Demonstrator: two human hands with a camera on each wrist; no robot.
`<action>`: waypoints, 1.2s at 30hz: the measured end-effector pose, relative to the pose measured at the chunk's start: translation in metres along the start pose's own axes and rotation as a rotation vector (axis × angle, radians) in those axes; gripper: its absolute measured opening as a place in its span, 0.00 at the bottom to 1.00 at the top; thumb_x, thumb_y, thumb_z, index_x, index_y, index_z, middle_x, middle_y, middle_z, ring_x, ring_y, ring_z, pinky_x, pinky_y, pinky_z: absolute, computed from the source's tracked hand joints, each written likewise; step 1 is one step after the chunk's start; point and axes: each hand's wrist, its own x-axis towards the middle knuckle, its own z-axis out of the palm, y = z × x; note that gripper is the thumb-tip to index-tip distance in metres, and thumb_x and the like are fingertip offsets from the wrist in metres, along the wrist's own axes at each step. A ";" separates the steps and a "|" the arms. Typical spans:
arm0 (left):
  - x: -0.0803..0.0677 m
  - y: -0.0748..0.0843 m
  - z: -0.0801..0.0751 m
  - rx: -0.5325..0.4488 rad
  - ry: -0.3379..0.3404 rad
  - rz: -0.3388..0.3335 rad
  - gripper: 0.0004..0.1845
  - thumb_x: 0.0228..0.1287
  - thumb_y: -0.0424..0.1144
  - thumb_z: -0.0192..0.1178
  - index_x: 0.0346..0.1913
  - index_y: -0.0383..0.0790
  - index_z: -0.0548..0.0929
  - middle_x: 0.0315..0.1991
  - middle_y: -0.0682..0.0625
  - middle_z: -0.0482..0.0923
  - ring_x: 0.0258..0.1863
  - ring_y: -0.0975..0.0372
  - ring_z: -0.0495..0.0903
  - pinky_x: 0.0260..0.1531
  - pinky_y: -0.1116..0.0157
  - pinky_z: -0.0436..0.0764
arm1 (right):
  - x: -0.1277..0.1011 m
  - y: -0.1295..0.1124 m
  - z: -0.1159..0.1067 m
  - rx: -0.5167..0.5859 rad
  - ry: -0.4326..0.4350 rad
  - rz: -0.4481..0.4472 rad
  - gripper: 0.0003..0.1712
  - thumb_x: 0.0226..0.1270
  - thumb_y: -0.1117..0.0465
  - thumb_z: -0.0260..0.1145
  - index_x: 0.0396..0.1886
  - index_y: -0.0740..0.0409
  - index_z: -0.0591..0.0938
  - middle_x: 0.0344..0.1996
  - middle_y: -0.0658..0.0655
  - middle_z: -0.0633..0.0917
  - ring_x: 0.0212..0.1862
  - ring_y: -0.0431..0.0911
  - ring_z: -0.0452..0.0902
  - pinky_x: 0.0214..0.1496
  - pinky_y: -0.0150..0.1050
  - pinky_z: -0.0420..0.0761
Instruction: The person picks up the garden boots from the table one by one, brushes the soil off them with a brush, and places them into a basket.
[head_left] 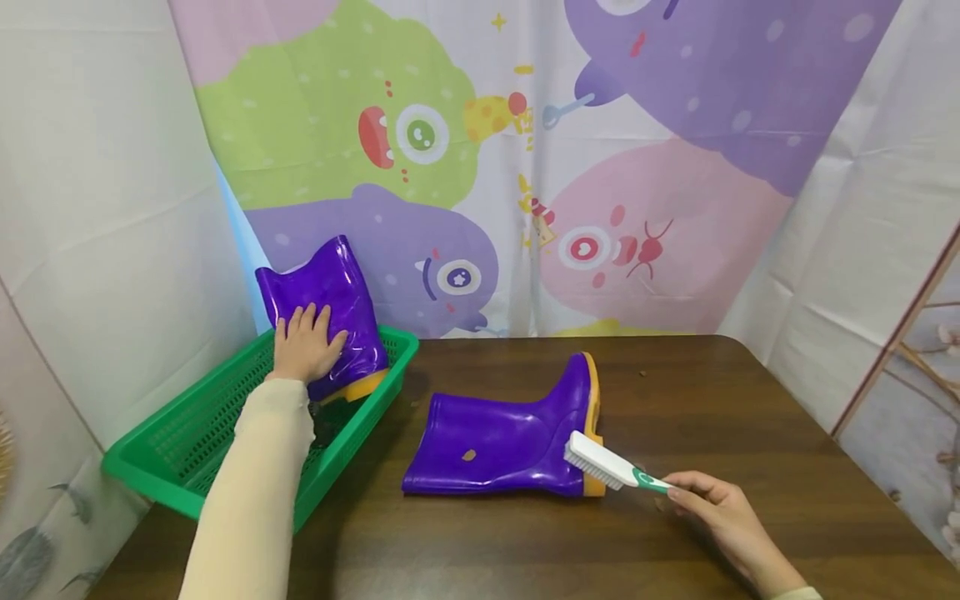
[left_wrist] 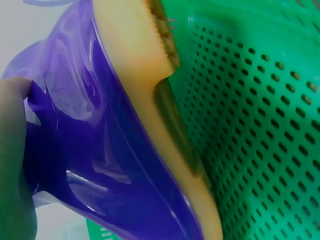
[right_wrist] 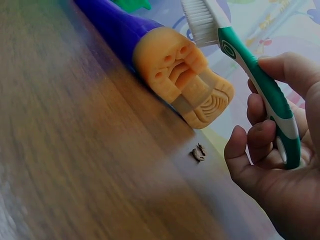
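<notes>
holding a brush [head_left: 604, 462] against the lying boot [head_left: 502, 442], left hand [head_left: 303, 346] on basket boot [head_left: 333, 312].

Backdrop: cartoon monster curtain [head_left: 525, 167], pastel green, purple and pink, hung behind the table. Flanks: plain white sheeting [head_left: 90, 208], creased, on both sides. Furniture: dark brown wooden table [head_left: 712, 400], rounded corner. Lighting: even, soft.

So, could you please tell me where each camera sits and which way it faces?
Head: worn on the head, looking forward and down at the table; both forearms show, left hand, right hand.
Left wrist: close on the boot in the green basket; a finger's edge shows.
Right wrist: low over the tabletop, facing the lying boot's sole; fingers grip the brush.
Head and right wrist share brush and lying boot.
</notes>
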 end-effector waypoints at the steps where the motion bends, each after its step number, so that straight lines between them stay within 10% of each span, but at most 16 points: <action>1: -0.001 0.000 -0.001 -0.006 0.028 0.009 0.36 0.75 0.50 0.43 0.75 0.26 0.56 0.74 0.26 0.49 0.74 0.35 0.44 0.70 0.38 0.35 | 0.000 0.000 0.001 0.005 -0.004 -0.002 0.12 0.71 0.74 0.58 0.43 0.62 0.86 0.37 0.45 0.86 0.39 0.39 0.80 0.41 0.32 0.81; 9: -0.011 0.011 -0.016 -0.033 0.263 0.084 0.27 0.65 0.39 0.56 0.64 0.28 0.71 0.64 0.29 0.65 0.66 0.36 0.59 0.64 0.33 0.52 | 0.000 0.002 0.002 0.023 -0.015 -0.007 0.14 0.71 0.75 0.56 0.44 0.61 0.86 0.38 0.44 0.86 0.40 0.39 0.80 0.41 0.32 0.81; 20: -0.023 0.022 -0.021 -0.017 0.416 0.185 0.23 0.60 0.34 0.60 0.59 0.30 0.75 0.58 0.32 0.71 0.60 0.39 0.64 0.58 0.36 0.60 | 0.001 0.000 0.001 0.026 0.005 0.015 0.14 0.70 0.75 0.58 0.43 0.60 0.87 0.37 0.44 0.85 0.39 0.39 0.80 0.40 0.32 0.81; 36: -0.033 0.049 -0.039 0.086 0.267 0.301 0.28 0.61 0.36 0.61 0.65 0.32 0.72 0.58 0.33 0.71 0.59 0.39 0.64 0.56 0.38 0.64 | 0.000 0.001 0.002 0.015 0.005 0.014 0.13 0.70 0.76 0.58 0.43 0.61 0.86 0.37 0.45 0.85 0.37 0.39 0.79 0.39 0.32 0.81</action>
